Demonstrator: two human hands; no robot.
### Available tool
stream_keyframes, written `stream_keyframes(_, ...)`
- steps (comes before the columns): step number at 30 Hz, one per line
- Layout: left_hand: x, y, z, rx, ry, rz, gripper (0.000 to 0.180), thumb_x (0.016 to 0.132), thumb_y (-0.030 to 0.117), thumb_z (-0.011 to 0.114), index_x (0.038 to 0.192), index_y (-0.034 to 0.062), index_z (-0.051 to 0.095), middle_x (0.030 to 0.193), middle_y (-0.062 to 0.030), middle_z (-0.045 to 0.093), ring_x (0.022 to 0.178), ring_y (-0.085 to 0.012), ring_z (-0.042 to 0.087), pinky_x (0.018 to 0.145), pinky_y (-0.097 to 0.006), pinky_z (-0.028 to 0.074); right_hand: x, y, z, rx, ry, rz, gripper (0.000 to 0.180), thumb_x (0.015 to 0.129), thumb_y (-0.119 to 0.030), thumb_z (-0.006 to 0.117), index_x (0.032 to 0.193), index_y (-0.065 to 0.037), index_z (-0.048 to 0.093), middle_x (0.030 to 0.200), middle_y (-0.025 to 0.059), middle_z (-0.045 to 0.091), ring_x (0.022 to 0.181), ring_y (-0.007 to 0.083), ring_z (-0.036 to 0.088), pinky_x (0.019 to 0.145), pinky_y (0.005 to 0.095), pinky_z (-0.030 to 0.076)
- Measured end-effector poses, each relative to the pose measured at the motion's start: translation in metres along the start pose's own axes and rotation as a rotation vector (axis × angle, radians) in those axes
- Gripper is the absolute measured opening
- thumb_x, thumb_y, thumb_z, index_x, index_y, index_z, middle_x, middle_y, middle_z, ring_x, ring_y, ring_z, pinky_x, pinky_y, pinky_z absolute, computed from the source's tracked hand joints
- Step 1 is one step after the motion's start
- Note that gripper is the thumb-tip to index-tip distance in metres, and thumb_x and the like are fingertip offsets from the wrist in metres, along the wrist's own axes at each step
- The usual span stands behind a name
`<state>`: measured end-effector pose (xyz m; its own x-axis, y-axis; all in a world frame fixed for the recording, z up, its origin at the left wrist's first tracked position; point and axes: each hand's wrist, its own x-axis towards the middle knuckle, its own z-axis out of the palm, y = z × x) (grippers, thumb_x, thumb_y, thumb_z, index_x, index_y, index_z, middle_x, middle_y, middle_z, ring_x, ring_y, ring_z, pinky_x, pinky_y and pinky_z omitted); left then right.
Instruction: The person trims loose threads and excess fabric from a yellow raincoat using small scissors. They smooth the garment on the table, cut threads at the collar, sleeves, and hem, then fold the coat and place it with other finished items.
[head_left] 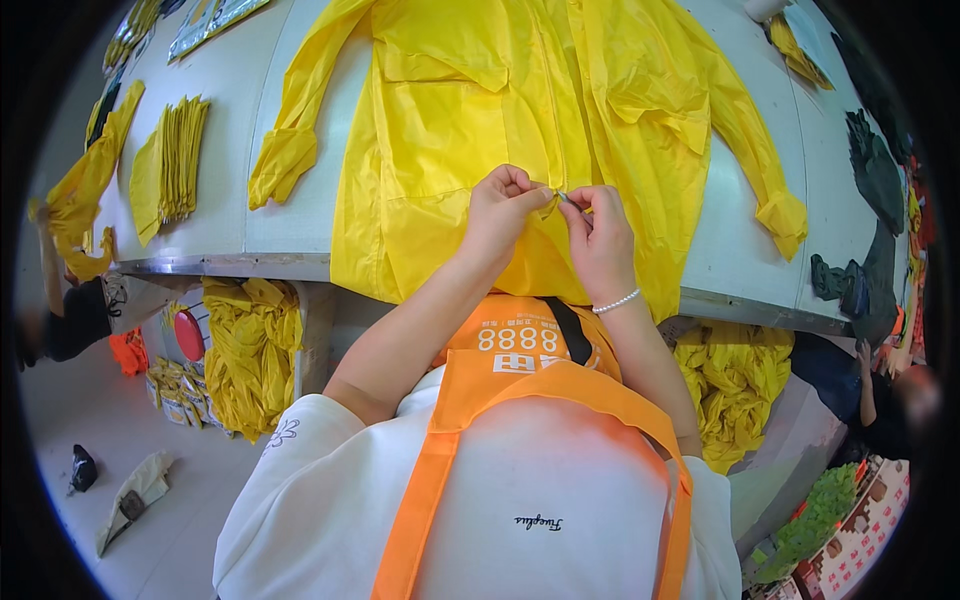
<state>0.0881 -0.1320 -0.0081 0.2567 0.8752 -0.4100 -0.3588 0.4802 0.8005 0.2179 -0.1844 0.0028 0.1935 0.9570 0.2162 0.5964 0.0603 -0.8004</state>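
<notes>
A thin, glossy yellow jacket (430, 150) with long sleeves is spread across the middle of the smooth pale-grey tabletop (230, 65), its lower part draped over the near edge. The jacket's front edge is pinched a little in from that near edge by the left hand (497, 212), whose thumb and forefinger are brought together on the fabric. Just beside it, a small bluish-grey object (566, 198) is clamped between the fingers of the right hand (603, 240); what it is cannot be told, as most of it is covered.

Because so much cloth is hung over the near edge, the jacket could be pulled down by its own weight if the pinch were loosened. The slick fabric could also be let slip, since only a narrow strip appears to be held. A loose fold could be caught between the closely set fingertips, and the small object could be dropped into the creases. The fabric could be snagged by the white beaded bracelet (617, 301) on the right wrist if it were brushed across the front.

A stack of folded yellow pieces (180, 160) is set toward the left end of the tabletop, and dark green gloves (872, 170) are laid near the right end.
</notes>
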Motion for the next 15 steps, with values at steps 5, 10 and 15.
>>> stream_keyframes(5, 0.004, -0.011, -0.002, 0.058, 0.025, 0.044, 0.020, 0.075, -0.002, 0.066, 0.081, 0.0065, 0.048, 0.079, -0.0067, 0.062, 0.073, -0.0126, 0.058, 0.065, -0.022, 0.045, -0.003, 0.006, -0.008, 0.217, 0.034, 0.228, 0.018, 0.084, -0.012, 0.063, 0.094, -0.001, 0.052, 0.085, 0.0074, 0.055, 0.061, 0.0158, 0.053, 0.055, 0.0272, 0.044)
stream_keyframes(10, -0.003, -0.019, -0.002, 0.692, 0.017, 0.247, 0.018, 0.072, 0.001, 0.065, 0.085, 0.0021, 0.053, 0.077, -0.0078, 0.061, 0.069, -0.0162, 0.059, 0.064, -0.027, 0.048, 0.009, 0.089, -0.081, 0.092, 0.313, 0.350, 0.029, 0.082, -0.015, 0.066, 0.102, 0.001, 0.053, 0.086, 0.0057, 0.054, 0.063, 0.0114, 0.051, 0.060, 0.0243, 0.045)
stream_keyframes(15, -0.013, -0.057, -0.016, 1.409, -0.143, 0.432, 0.017, 0.073, 0.008, 0.064, 0.089, 0.0068, 0.058, 0.086, -0.0082, 0.061, 0.083, -0.0237, 0.059, 0.070, -0.032, 0.048, -0.003, 0.287, -0.196, -0.516, 0.320, 0.467, 0.029, 0.075, -0.010, 0.067, 0.099, 0.002, 0.057, 0.098, 0.0137, 0.058, 0.082, 0.0231, 0.059, 0.075, 0.0328, 0.048)
